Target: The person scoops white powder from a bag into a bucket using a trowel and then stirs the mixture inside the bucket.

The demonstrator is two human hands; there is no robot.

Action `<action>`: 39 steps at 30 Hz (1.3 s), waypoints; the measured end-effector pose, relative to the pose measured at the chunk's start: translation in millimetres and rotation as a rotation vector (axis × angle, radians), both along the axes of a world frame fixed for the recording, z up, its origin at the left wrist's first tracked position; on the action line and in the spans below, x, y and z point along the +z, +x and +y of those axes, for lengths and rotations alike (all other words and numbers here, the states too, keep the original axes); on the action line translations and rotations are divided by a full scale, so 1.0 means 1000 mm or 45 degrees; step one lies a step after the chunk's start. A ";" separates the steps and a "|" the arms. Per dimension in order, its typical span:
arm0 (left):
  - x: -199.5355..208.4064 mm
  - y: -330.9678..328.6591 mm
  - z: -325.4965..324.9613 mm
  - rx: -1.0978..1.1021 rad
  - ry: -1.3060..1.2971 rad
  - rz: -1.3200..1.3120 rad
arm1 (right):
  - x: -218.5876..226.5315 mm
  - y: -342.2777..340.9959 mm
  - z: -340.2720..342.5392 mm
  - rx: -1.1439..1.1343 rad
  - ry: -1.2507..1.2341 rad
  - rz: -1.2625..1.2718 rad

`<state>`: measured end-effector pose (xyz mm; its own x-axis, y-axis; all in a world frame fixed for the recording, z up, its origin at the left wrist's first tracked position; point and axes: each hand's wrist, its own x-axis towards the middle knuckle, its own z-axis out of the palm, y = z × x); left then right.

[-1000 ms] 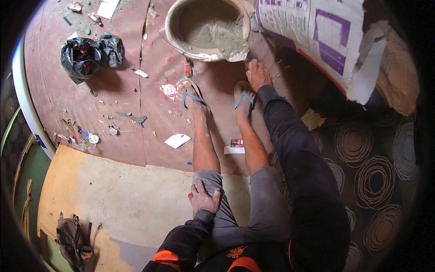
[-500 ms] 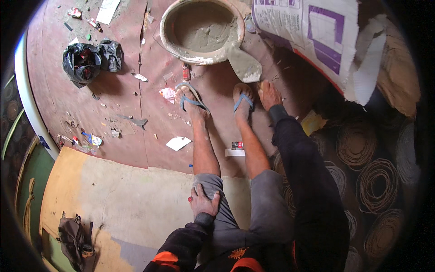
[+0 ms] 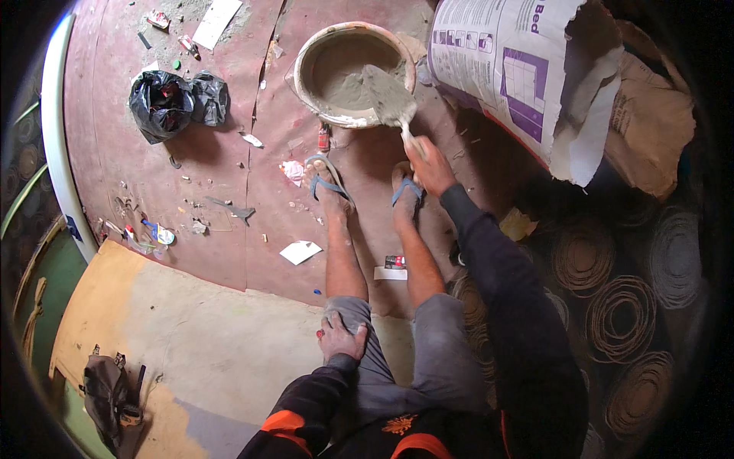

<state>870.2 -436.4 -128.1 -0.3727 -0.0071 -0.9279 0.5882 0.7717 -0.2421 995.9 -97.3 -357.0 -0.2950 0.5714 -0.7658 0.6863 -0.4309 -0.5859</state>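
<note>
Closed round the handle of a trowel (image 3: 390,98), my right hand (image 3: 430,164) is just below the rim of a round bucket (image 3: 299,70). The trowel's broad blade, coated in grey, tilts over the near right side of the rim, its tip at the wet grey mortar (image 3: 336,80) inside. My left hand (image 3: 341,337) lies on my left thigh with its fingers spread, holding nothing. A red ring shows on one finger.
A torn paper sack (image 3: 489,84) lies right of the bucket, by crumpled brown paper (image 3: 650,122). Black plastic bags (image 3: 160,107) sit on the reddish floor sheet at left, among scraps. A dark bag (image 3: 111,398) is at lower left. My sandalled feet stand before the bucket.
My right hand has moved up and left with the trowel, bringing its blade from the bucket's outer side to over the mortar. My left hand stays on the thigh.
</note>
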 end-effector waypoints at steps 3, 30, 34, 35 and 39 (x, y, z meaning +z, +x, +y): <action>-0.001 0.002 -0.004 0.024 -0.045 -0.027 | -0.041 -0.005 0.003 0.042 0.029 -0.119; -0.002 -0.005 -0.004 0.030 -0.024 -0.034 | -0.149 0.030 -0.018 0.704 0.818 -0.697; -0.003 -0.005 -0.009 0.062 -0.019 -0.034 | -0.170 0.065 -0.051 0.621 0.744 -0.749; -0.003 -0.006 -0.009 0.061 -0.017 -0.040 | -0.165 0.079 -0.057 0.643 0.693 -0.747; 0.001 -0.008 -0.003 0.054 0.013 -0.035 | -0.086 0.131 -0.084 0.648 0.604 -0.706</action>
<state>862.0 -439.3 -127.0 -0.3469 -0.0130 -0.9378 0.5612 0.7982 -0.2186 1126.8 -181.0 -443.3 -0.2571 0.7655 -0.5898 0.9664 0.2075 -0.1519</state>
